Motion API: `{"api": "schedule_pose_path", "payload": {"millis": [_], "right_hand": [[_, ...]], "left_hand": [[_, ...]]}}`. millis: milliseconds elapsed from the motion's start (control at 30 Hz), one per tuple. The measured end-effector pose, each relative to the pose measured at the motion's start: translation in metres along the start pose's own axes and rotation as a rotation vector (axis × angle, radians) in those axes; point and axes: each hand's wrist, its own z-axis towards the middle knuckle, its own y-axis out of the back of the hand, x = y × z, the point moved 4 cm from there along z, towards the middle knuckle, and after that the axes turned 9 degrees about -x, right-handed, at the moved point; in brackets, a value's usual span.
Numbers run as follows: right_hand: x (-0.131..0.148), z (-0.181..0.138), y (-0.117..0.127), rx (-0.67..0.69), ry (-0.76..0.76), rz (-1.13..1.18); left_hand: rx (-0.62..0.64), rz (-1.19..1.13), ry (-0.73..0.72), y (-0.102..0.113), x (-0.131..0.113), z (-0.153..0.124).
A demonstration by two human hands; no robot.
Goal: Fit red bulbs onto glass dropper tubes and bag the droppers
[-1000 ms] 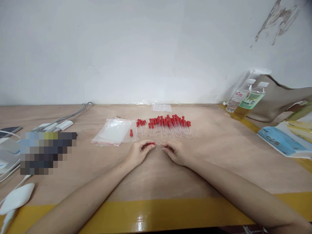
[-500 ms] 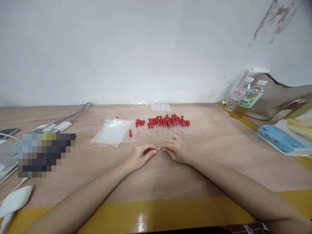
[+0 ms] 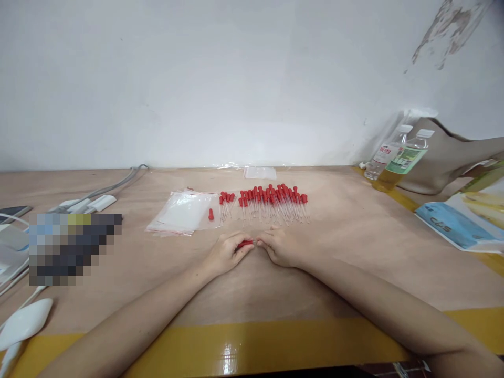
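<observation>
My left hand (image 3: 224,254) pinches the red rubber bulb (image 3: 244,243) of a small glass dropper at the middle of the wooden table (image 3: 354,236). My right hand (image 3: 281,247) is closed on the dropper's thin clear tube, its fingertips almost touching the left hand's. Just beyond my hands lies a row of several finished droppers with red bulbs (image 3: 271,202). To the left of that row lies a stack of clear zip bags (image 3: 185,212) with one loose red bulb (image 3: 211,214) on it.
Two plastic bottles (image 3: 397,155) stand at the back right beside a brown bag and printed bags (image 3: 457,220). Cables, white plugs (image 3: 94,202) and a blurred patch sit at the left. A small clear bag (image 3: 260,173) lies near the wall. Yellow tape edges the table front.
My hands have drawn together: the right hand slid left along the tube until its fingertips nearly meet the left hand's at the red bulb. Less clear tube shows between them.
</observation>
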Motion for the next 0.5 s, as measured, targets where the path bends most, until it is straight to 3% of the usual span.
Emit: {"api": "schedule_pose_path", "payload": {"millis": [200,367,500], "right_hand": [[0.002,0.012,0.013,-0.031,-0.103,-0.018],[-0.014,0.044,0.016,-0.111,-0.414,0.03],[-0.032,0.081,-0.001,-0.14,-0.645,0.057]], "left_hand": [[-0.073,0.08,-0.062,0.017,0.005,0.011],[-0.369,0.376,0.134,0.053,0.052,0.015],[-0.313,0.559,0.224,0.058,0.086,0.012]]}}
